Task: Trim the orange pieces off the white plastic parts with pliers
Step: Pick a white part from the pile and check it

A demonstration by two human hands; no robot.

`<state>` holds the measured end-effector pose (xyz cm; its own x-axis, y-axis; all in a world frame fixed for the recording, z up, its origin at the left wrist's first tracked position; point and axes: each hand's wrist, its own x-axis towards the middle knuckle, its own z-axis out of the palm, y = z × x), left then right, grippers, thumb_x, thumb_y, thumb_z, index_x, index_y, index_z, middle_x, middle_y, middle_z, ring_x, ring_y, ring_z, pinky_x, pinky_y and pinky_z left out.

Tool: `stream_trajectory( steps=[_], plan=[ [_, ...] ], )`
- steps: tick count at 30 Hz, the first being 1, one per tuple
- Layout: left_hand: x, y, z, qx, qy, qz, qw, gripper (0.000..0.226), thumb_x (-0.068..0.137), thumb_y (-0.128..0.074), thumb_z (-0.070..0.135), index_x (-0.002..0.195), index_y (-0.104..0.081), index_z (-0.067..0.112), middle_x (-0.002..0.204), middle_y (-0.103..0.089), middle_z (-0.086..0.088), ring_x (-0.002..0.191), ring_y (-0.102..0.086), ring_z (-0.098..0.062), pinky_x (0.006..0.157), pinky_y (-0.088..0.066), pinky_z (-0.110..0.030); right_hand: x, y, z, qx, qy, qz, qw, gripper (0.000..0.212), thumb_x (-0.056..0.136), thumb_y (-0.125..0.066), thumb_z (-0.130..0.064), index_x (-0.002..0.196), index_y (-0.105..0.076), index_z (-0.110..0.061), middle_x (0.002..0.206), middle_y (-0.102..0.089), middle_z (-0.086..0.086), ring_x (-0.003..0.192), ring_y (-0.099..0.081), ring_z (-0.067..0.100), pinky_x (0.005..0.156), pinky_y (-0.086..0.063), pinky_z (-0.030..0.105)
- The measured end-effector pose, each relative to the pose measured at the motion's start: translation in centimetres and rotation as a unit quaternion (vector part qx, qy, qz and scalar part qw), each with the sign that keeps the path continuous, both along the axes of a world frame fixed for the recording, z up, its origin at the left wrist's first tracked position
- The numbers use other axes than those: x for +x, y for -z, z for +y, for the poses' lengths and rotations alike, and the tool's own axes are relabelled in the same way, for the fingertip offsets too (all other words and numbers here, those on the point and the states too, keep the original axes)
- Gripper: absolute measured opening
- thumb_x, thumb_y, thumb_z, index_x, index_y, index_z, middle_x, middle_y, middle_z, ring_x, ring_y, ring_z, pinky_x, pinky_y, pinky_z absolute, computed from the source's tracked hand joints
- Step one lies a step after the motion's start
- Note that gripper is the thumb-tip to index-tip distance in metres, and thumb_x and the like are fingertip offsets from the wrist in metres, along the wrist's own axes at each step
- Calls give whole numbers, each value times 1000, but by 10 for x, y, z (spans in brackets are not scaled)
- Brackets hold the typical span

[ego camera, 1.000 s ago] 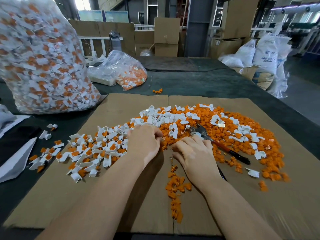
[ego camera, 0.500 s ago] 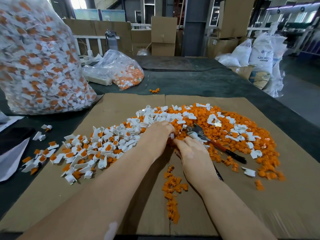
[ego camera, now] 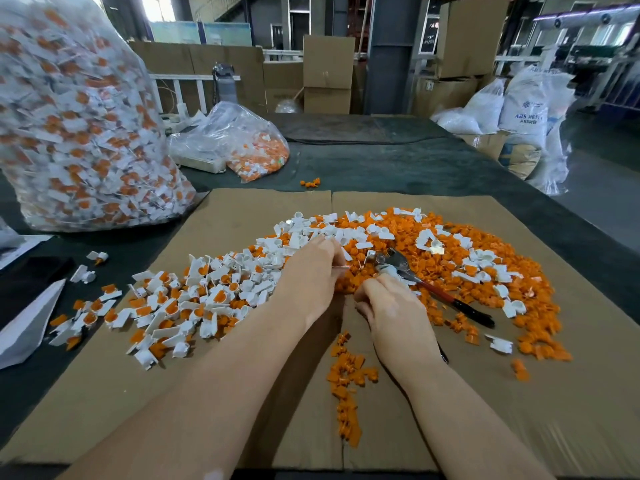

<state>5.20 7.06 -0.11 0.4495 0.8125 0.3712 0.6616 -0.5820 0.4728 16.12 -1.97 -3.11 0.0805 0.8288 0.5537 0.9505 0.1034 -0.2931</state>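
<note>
A dark tabletop [ego camera: 398, 168] in a warehouse carries a flat cardboard sheet [ego camera: 242, 209]. On it, the pliers [ego camera: 429, 289] lie on a heap of orange pieces [ego camera: 485, 237], red and black handles pointing right. The right hand [ego camera: 391, 313], fingers curled, pinches something small and white by the pliers' head. The left hand [ego camera: 311, 275] sits curled at the heap's edge; whether it grips anything is unclear. White plastic parts [ego camera: 194, 299] spread leftward. 2 clear bags, 1 large [ego camera: 79, 126] and 1 small [ego camera: 235, 140], stand behind.

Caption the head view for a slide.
Both hands, left and right, work pliers amid white and orange plastic pieces on cardboard.
</note>
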Motion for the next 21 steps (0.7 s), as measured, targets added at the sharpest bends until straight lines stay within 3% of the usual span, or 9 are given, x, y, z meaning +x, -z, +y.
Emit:
stream_trajectory(
  steps=[3, 6, 9, 14, 21],
  plan=[
    [-3, 1, -11, -94, -19, -130, 987, 5, 90, -63, 19, 91, -58, 22, 79, -54, 11, 73, -51, -4, 61, -34, -9, 1, -2, -2, 44, 6, 52, 998, 6, 81, -67, 1, 84, -66, -4, 80, -63, 9, 75, -60, 24, 65, -53, 37],
    [-3, 8, -21, -186, -6, -193, 963, 11, 90, -61, 18, 100, -65, 14, 84, -64, 3, 80, -63, -14, 74, -49, -23, 2, -4, -3, 86, 14, 91, 992, 14, 82, -67, 2, 95, -69, -1, 86, -67, 10, 79, -64, 23, 69, -55, 35],
    [-4, 15, -30, -271, 3, -267, 925, 8, 93, -57, 13, 94, -64, 14, 79, -69, -5, 72, -69, -18, 75, -57, -30, 2, -6, -6, 93, 13, 122, 988, 10, 84, -65, 0, 92, -70, -2, 84, -66, 7, 78, -62, 18, 68, -53, 30],
    [-4, 22, -36, -286, 5, -285, 915, 7, 93, -58, 16, 92, -64, 16, 78, -69, -4, 69, -68, -11, 68, -55, -22, 3, -6, -7, 60, 7, 195, 979, 7, 88, -62, -9, 92, -68, -7, 80, -67, 0, 72, -62, 9, 66, -54, 27],
    [-7, 23, -38, -261, 7, -274, 926, 9, 92, -58, 19, 95, -64, 13, 79, -70, -4, 71, -68, -10, 73, -56, -27, 2, -4, -5, 25, 13, 153, 988, 11, 88, -63, -20, 85, -66, -10, 71, -64, -2, 62, -58, 11, 57, -49, 28]
  ],
)
